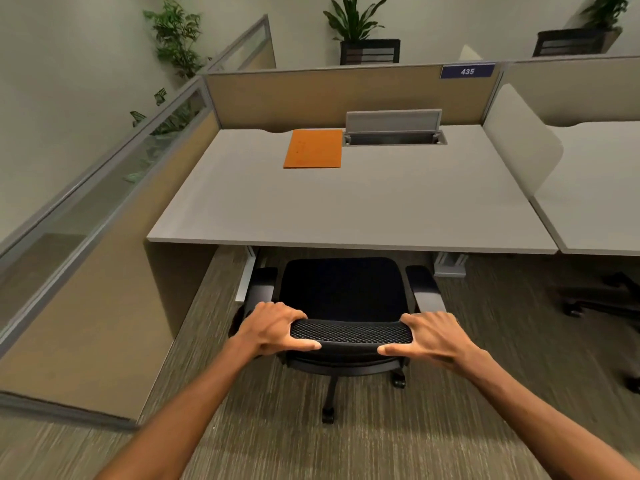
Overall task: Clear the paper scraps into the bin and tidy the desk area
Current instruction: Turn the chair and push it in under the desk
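Observation:
A black office chair [341, 289] stands in front of the grey desk [346, 209], its seat partly under the front edge. My left hand [273, 329] grips the left end of the chair's mesh backrest top [351, 333]. My right hand [429, 336] grips the right end, thumb along the near side. An orange folder [313, 148] lies flat at the back of the desk. No paper scraps and no bin are in view.
An open cable tray with a raised grey lid [394, 131] sits at the desk's back right. Tan partition panels [311, 95] enclose the back and left. A white divider [519, 140] separates the neighbouring desk. Another chair's base [602, 296] stands at the right. Potted plants top the partitions.

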